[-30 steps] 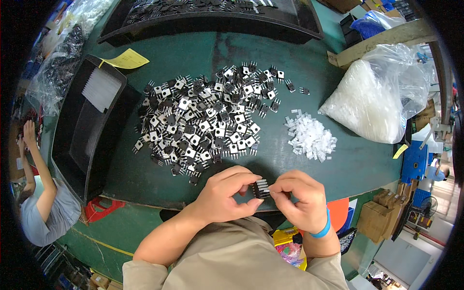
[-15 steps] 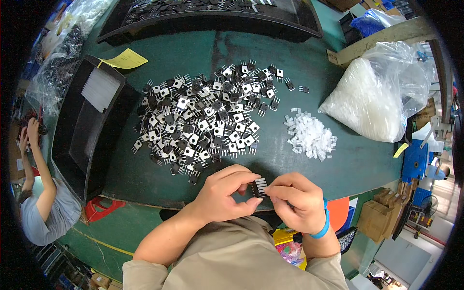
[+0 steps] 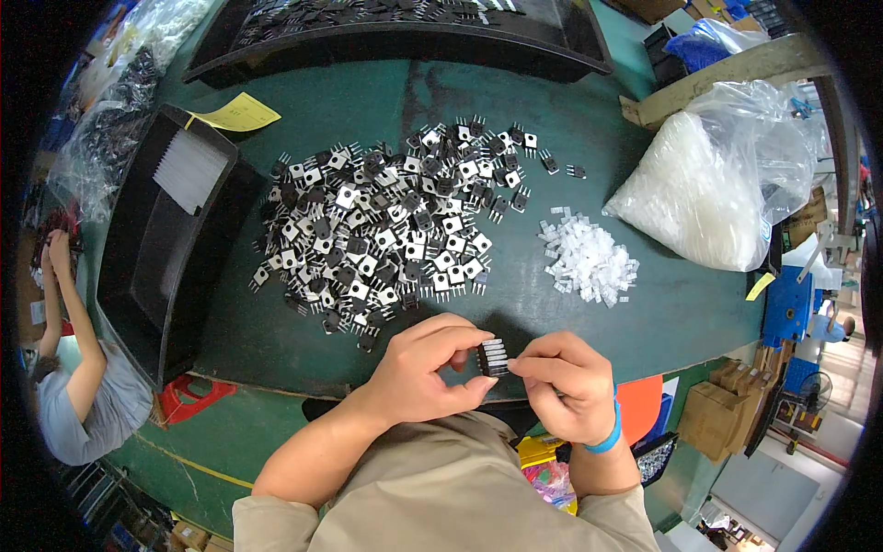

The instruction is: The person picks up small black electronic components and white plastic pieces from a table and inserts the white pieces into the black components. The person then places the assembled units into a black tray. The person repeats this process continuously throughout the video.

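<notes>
Near the table's front edge, my left hand (image 3: pixel 428 368) pinches a short stack of transistors (image 3: pixel 493 357) between thumb and fingers. The stack is black, with several pale strips side by side across the face turned up. Just to its right, the thumb and forefinger of my right hand (image 3: pixel 566 382) are pressed together at the stack's lower right corner. Whatever lies between those fingertips is too small to make out. Beyond my hands spreads a big heap of loose black transistors (image 3: pixel 377 230) with metal backs and pins. Small clear plastic sleeves (image 3: pixel 589 256) form a pile to the right.
On the left stands a black bin (image 3: pixel 138 267) with a row of white pieces (image 3: pixel 189 172) and a yellow paper (image 3: pixel 237 112). A larger black tray (image 3: pixel 395 57) of transistors sits at the back. A clear bag (image 3: pixel 685 184) of white pieces lies right. Another person (image 3: pixel 87 386) works at far left.
My right fingertips have drawn slightly right, off the stack's face to its corner. The stack has tilted a little, showing more of its pale strips. My left hand keeps its grip.
</notes>
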{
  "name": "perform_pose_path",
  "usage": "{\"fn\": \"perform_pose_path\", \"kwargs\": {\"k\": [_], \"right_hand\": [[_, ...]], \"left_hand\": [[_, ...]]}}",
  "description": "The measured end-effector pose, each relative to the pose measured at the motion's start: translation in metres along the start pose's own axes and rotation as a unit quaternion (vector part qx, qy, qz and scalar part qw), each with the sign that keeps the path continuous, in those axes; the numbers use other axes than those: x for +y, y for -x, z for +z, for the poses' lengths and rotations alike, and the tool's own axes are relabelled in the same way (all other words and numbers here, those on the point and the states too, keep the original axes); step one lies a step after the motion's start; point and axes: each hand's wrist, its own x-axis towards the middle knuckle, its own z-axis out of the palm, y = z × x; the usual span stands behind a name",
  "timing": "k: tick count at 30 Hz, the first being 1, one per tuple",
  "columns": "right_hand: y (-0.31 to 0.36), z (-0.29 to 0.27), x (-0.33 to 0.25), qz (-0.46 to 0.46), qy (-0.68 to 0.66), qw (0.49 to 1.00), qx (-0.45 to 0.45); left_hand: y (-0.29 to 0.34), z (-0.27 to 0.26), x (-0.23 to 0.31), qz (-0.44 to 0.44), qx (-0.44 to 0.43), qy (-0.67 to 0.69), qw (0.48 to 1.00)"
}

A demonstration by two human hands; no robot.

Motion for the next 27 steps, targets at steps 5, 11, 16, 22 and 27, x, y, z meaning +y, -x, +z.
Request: {"fn": "perform_pose_path", "kwargs": {"k": [5,11,16,22,27], "right_hand": [[0.0,0.002,0.001,-0.008,0.016,1.0,0.015],[0.0,-0.003,0.001,-0.024,0.03,0.999,0.013],[0.001,-0.003,-0.016,-0.023,0.077,0.996,-0.027],[0.007,0.013,-0.017,-0.059,0.192,0.978,-0.049],[0.006,0.007,-0.013,-0.074,0.14,0.987,-0.005]], "left_hand": [[0.001,0.0,-0.002,0.006,0.002,0.005,1.0],[0.0,0.0,-0.001,0.01,0.001,-0.002,1.0],[0.002,0.008,-0.002,0.034,0.031,-0.054,0.997],[0.005,0.016,-0.007,0.078,0.076,-0.137,0.984],[0.006,0.017,-0.008,0.078,0.08,-0.148,0.983]]}}
